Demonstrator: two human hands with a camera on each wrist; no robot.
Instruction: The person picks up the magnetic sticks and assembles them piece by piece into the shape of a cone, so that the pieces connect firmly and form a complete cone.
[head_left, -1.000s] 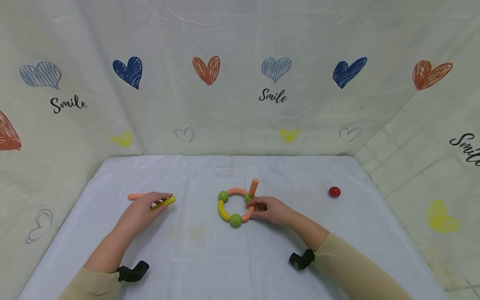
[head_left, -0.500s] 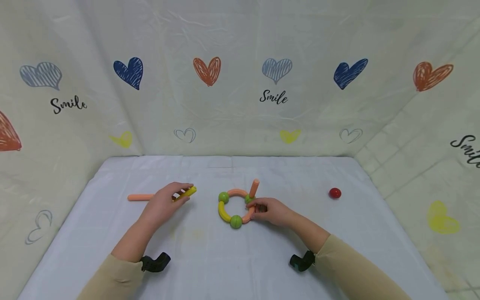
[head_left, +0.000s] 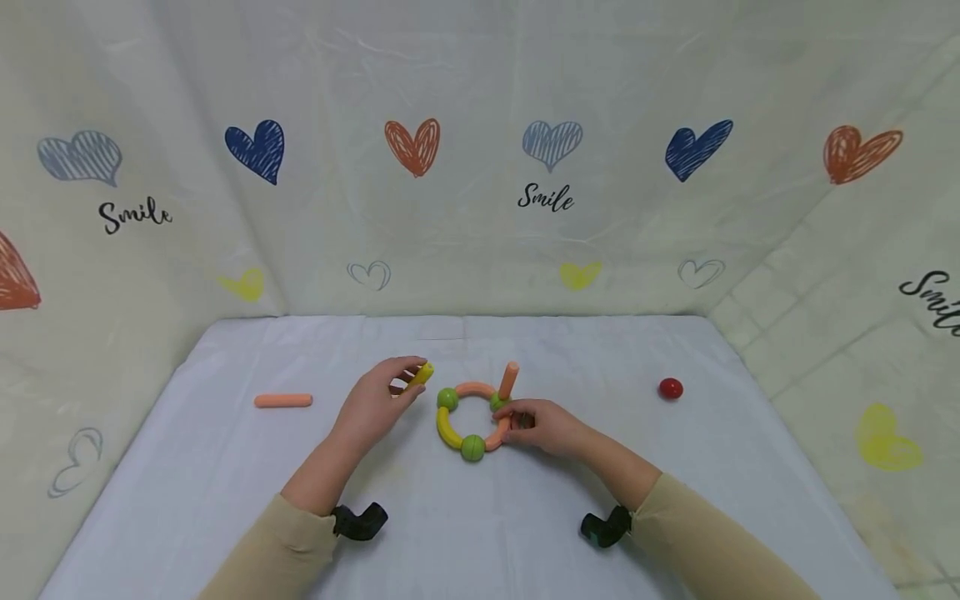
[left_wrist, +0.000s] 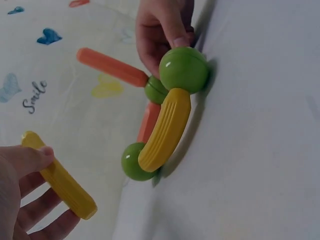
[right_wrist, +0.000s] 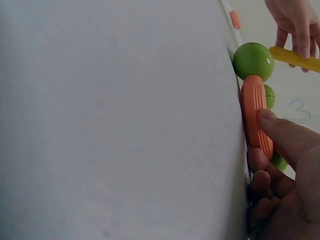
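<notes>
A ring of toy pieces (head_left: 472, 417) lies mid-table: green balls (head_left: 472, 447) joined by orange arcs and a yellow arc (left_wrist: 166, 129), with an orange stick (head_left: 510, 377) standing up from the far right ball. My right hand (head_left: 512, 422) pinches the right orange arc (right_wrist: 254, 112), thumb on top. My left hand (head_left: 405, 385) holds a straight yellow stick (head_left: 422, 373) between thumb and fingers, just left of the ring's far-left green ball (head_left: 447, 398) and apart from it. In the left wrist view the yellow stick (left_wrist: 60, 177) hovers above the cloth.
A loose orange stick (head_left: 282, 401) lies on the white cloth at the left. A red ball (head_left: 670, 388) sits at the right. Patterned fabric walls (head_left: 480, 167) close in the table on three sides.
My left hand has carried the yellow stick to the right, away from the loose orange stick and up to the ring. My right hand has stayed on the orange arc.
</notes>
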